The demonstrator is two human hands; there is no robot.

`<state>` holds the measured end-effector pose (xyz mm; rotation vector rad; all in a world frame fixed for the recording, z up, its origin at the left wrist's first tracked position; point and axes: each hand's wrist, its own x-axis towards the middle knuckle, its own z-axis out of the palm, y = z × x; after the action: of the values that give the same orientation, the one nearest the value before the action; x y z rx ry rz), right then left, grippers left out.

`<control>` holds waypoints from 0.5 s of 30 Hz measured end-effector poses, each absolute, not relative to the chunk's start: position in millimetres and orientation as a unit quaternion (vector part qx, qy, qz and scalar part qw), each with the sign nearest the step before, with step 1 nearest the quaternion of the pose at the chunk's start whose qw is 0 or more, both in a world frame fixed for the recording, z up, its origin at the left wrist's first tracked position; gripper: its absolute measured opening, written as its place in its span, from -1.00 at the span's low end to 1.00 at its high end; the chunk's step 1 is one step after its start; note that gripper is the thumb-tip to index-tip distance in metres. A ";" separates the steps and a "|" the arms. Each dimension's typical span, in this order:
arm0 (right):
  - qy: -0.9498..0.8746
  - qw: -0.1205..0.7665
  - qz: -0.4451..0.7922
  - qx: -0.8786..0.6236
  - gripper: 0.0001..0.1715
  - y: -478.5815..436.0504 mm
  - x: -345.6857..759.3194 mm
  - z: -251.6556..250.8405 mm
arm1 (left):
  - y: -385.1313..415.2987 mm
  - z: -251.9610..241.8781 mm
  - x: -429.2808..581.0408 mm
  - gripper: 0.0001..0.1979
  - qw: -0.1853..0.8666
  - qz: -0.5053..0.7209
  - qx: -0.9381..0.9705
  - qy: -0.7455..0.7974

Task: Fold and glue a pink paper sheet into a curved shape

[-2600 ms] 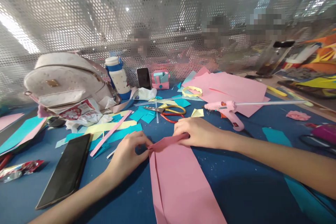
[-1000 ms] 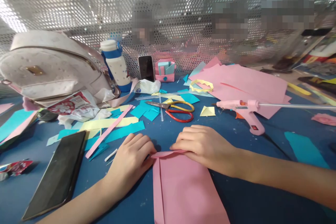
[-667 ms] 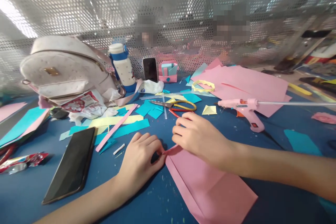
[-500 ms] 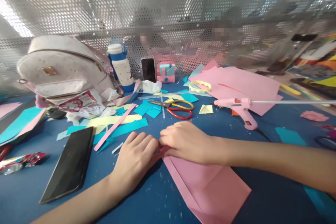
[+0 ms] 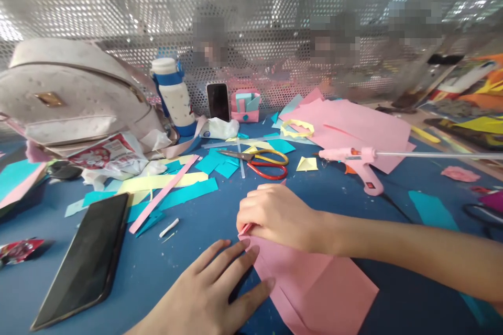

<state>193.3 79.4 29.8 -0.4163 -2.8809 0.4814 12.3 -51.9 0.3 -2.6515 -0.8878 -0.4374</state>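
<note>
A folded sheet of pink paper [image 5: 314, 293] lies on the table in front of me, creases running across it. My right hand [image 5: 279, 217] is closed over its far left corner, with a folded red-pink edge showing under the fingers. My left hand [image 5: 212, 285] rests by the paper's left edge, fingers spread, the fingertips touching the sheet near that corner. Beyond my hands lie scissors [image 5: 271, 163] with one yellow and one red handle. A pink glue gun [image 5: 353, 159] with a long glue stick in it lies to the right.
A black phone [image 5: 84, 256] lies at the left. Behind it are paper strips [image 5: 188, 192], a white backpack [image 5: 74, 94] and a bottle [image 5: 173, 97]. Pink sheets [image 5: 353, 123] spread at the back right, before a perforated metal screen [image 5: 259, 0].
My left hand has let go of the corner, moved down towards me and spread its fingers. My right hand stays on the paper. The view has shifted slightly right.
</note>
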 end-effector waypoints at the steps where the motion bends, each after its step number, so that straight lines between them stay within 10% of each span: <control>1: -0.973 0.097 0.156 -0.137 -0.83 78.6 194.1 29.3 | -52.3 -0.3 12.8 -0.59 0.157 -0.152 -0.924 -0.314; 15: -0.992 0.089 -0.069 -0.056 -0.82 51.6 196.9 24.9 | -59.1 -4.6 19.0 -0.59 0.170 -0.190 -0.898 -0.358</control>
<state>196.9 51.6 24.9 -0.1666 -2.9524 -0.2056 19.0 -59.1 -4.6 -2.5514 -1.0165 -0.5397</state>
